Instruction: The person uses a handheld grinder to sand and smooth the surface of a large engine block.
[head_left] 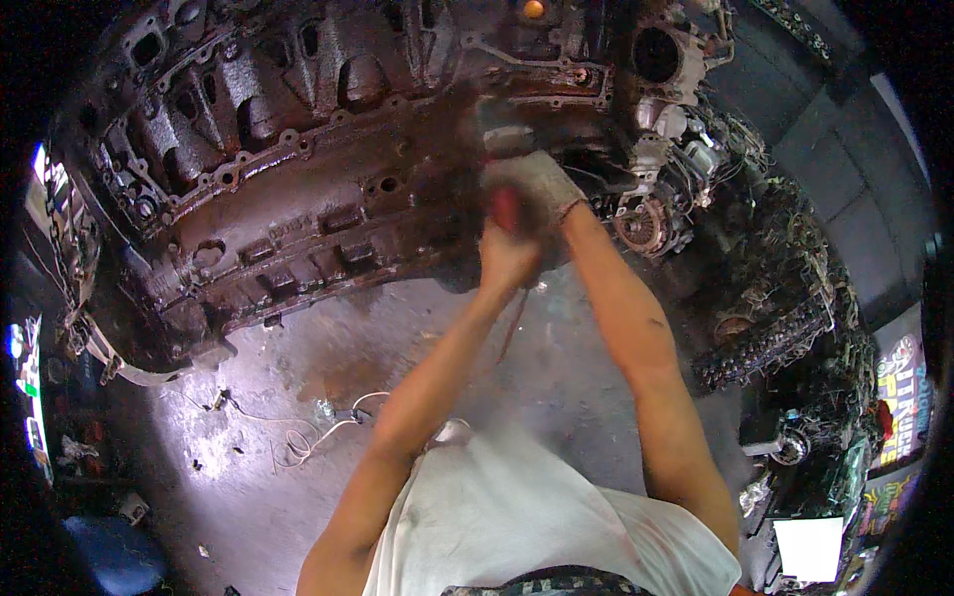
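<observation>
Engine block is mostly dark w/ grime, so prob. lots left, done part unclear; L hand grips blurry red tool, gloved R hand can't tell.

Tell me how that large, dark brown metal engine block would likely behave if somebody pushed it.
The engine block would probably be very heavy and hard to budge, as it spans much of the upper view. It likely wouldn't flex, given its ribbed, thick-looking metal. It may feel slippery, since its surface has a wet-looking shine.
</observation>
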The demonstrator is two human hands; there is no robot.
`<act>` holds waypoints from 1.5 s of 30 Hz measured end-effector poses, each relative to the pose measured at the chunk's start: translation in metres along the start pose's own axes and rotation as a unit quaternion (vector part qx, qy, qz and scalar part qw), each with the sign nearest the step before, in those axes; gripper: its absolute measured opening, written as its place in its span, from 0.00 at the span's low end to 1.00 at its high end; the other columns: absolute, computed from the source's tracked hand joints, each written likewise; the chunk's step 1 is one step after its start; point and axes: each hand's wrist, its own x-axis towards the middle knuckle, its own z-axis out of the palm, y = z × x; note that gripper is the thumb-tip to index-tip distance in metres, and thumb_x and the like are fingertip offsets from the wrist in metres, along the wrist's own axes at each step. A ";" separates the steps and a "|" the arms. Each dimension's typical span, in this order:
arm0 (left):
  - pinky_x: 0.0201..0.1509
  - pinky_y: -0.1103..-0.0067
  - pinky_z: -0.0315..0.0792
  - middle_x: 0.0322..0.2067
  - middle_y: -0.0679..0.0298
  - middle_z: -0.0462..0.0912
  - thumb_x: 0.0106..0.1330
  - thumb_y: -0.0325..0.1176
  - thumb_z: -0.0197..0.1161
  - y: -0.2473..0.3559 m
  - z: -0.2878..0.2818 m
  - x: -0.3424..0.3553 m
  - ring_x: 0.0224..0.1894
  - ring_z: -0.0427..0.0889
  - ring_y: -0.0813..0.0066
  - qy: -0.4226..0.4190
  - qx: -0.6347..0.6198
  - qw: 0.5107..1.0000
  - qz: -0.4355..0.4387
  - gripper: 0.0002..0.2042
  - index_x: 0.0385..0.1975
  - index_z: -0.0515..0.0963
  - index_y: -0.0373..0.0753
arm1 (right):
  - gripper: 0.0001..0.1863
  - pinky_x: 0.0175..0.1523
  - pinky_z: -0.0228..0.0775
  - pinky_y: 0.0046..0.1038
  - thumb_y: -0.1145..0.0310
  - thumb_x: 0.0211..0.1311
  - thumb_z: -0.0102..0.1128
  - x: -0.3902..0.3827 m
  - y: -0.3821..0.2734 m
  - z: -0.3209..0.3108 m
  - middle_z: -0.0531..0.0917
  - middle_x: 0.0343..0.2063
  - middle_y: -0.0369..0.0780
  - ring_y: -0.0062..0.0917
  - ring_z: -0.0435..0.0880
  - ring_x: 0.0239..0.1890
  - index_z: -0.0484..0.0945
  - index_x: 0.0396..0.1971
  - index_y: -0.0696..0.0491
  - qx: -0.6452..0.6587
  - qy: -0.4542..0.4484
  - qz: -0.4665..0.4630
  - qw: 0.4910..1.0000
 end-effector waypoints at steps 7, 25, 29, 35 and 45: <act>0.45 0.74 0.75 0.41 0.59 0.84 0.47 0.28 0.68 0.017 -0.026 0.002 0.39 0.83 0.65 -0.025 0.108 0.984 -0.142 0.19 0.42 0.79 0.31 | 0.11 0.45 0.76 0.28 0.60 0.50 0.64 0.007 0.000 0.015 0.86 0.35 0.38 0.24 0.84 0.37 0.86 0.32 0.47 -0.029 -0.022 -0.132 0.991; 0.46 0.74 0.75 0.40 0.59 0.83 0.51 0.29 0.65 -0.026 -0.055 -0.012 0.42 0.82 0.68 -0.011 0.092 0.996 0.005 0.21 0.47 0.75 0.33 | 0.14 0.37 0.71 0.26 0.61 0.43 0.71 -0.012 -0.025 0.059 0.82 0.29 0.32 0.18 0.77 0.32 0.82 0.29 0.53 0.034 0.061 0.064 0.996; 0.31 0.74 0.75 0.30 0.62 0.82 0.51 0.31 0.67 -0.005 -0.032 -0.009 0.29 0.81 0.72 -0.090 0.000 0.982 -0.164 0.14 0.37 0.76 0.34 | 0.17 0.35 0.72 0.28 0.58 0.35 0.72 -0.009 0.007 0.032 0.82 0.24 0.36 0.21 0.78 0.29 0.83 0.26 0.52 0.055 0.103 -0.044 0.992; 0.26 0.75 0.73 0.27 0.61 0.81 0.49 0.34 0.71 0.005 -0.052 -0.014 0.25 0.79 0.72 -0.010 -0.013 0.994 -0.108 0.17 0.36 0.75 0.33 | 0.15 0.36 0.71 0.27 0.63 0.40 0.72 0.005 -0.011 0.059 0.81 0.28 0.32 0.18 0.77 0.30 0.83 0.31 0.53 0.049 0.089 0.059 0.993; 0.42 0.75 0.74 0.35 0.60 0.82 0.44 0.30 0.71 0.004 -0.069 0.005 0.35 0.80 0.72 0.000 0.017 0.998 -0.056 0.21 0.40 0.77 0.31 | 0.16 0.36 0.72 0.28 0.60 0.35 0.72 0.024 -0.026 0.067 0.82 0.27 0.35 0.22 0.78 0.30 0.82 0.24 0.54 0.064 0.075 0.019 0.995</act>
